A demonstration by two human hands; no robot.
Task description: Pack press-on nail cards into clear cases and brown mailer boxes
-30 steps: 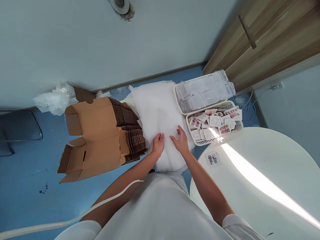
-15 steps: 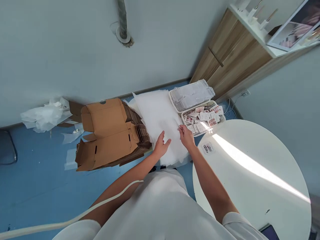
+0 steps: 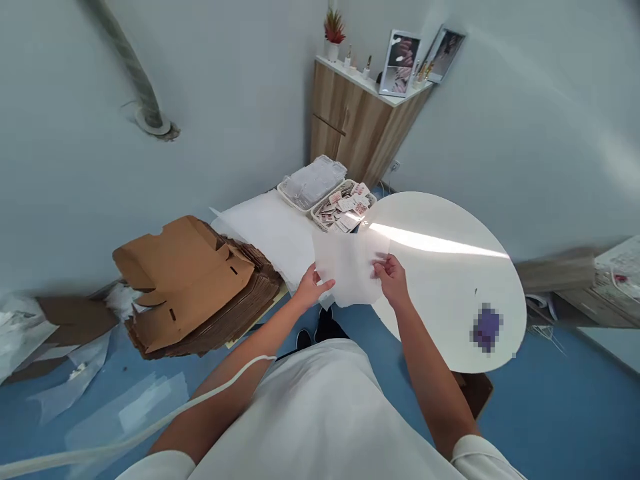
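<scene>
A thin, translucent white packing sheet [image 3: 349, 270] is stretched between my hands above the gap beside the table. My left hand [image 3: 311, 289] has its edge between the thumb in front and fingers partly hidden behind. On the opposite edge, my right hand [image 3: 393, 279] pinches the sheet, and its fingertips show faintly through. Beyond my left hand lies a stack of similar white sheets [image 3: 273, 223]. Flat brown cardboard boxes [image 3: 193, 287] are piled to the left of that stack.
Behind the sheet stand a tray of clear plastic cases [image 3: 315, 181] and a tray of small printed packs [image 3: 345, 205]. A round white table [image 3: 440, 280] bears a blurred purple object [image 3: 486, 328]. A wooden cabinet [image 3: 345, 107] fills the corner; wrapping scraps [image 3: 75, 380] litter the floor.
The sheet has come up off the stack and moved right, toward the table. My left hand, open before, now grips its left edge. The view has turned right.
</scene>
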